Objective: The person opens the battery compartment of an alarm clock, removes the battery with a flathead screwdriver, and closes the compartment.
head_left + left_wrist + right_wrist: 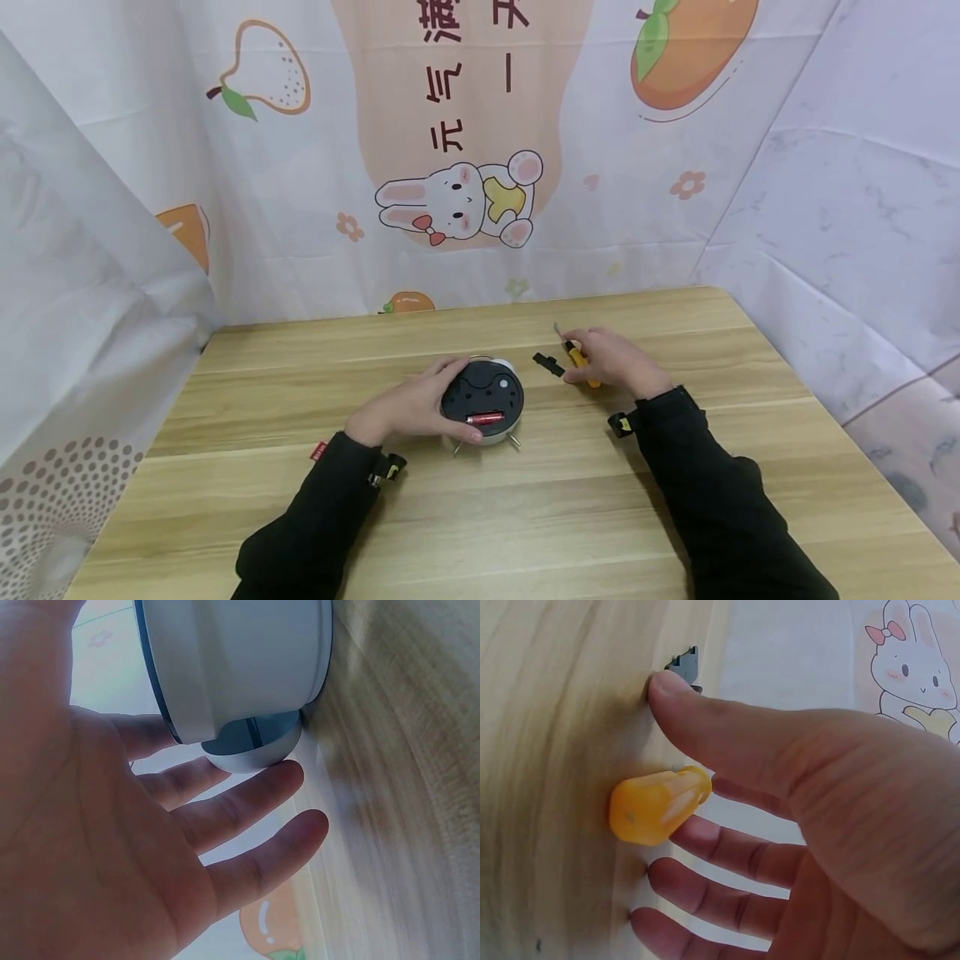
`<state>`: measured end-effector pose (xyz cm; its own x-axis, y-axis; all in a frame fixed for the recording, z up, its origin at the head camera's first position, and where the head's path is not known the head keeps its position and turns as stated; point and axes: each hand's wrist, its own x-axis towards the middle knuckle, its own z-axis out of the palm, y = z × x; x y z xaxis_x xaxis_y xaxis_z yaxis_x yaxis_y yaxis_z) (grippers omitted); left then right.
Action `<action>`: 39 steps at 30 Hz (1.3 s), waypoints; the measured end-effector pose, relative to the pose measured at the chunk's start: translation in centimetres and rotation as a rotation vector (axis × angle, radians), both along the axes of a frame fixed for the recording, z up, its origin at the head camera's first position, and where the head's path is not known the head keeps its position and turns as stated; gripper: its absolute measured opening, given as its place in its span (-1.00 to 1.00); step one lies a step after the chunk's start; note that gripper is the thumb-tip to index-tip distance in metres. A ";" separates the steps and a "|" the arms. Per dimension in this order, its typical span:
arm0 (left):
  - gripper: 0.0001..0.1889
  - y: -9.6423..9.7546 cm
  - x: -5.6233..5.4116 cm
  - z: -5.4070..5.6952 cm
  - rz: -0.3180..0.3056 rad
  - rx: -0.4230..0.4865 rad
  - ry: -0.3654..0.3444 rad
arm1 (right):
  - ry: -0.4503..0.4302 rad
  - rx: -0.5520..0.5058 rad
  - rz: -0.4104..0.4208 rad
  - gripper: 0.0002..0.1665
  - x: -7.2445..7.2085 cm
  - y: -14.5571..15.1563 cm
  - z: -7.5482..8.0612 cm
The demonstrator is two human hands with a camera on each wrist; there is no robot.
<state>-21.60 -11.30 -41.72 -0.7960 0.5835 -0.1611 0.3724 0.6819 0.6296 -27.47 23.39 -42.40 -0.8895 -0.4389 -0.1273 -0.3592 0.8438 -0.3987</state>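
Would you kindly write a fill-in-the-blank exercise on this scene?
1. The left hand holds the clock, whose exposed battery is ____.
2. In the head view, the black piece lies to the ____ of the clock.
3. Of clock and screwdriver, the right hand is nearer the ____.
Missing words: red; right; screwdriver

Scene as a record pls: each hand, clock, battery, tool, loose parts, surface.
left_hand: left hand grips the clock, thumb over its back edge
right_hand: right hand on the table, the screwdriver between thumb and fingers; firm grip not evident
clock: white-sided clock, dark back facing up, two metal legs toward the person
battery: red battery, seated in the clock's back, uncovered
tool: screwdriver, yellow handle, shaft pointing away from the person
loose_part: small black piece, near the right thumb
surface: wood-grain table
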 end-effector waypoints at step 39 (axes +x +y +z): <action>0.26 0.1 0.2 0.2 0.010 0.023 -0.015 | -0.073 0.049 0.007 -0.20 -0.4 0.0 -0.2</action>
<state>-21.44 -11.23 -41.56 -0.7994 0.5790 -0.1602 0.3557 0.6711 0.6505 -27.89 23.39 -42.56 -0.8741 -0.4364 -0.2133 -0.3365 0.8608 -0.3819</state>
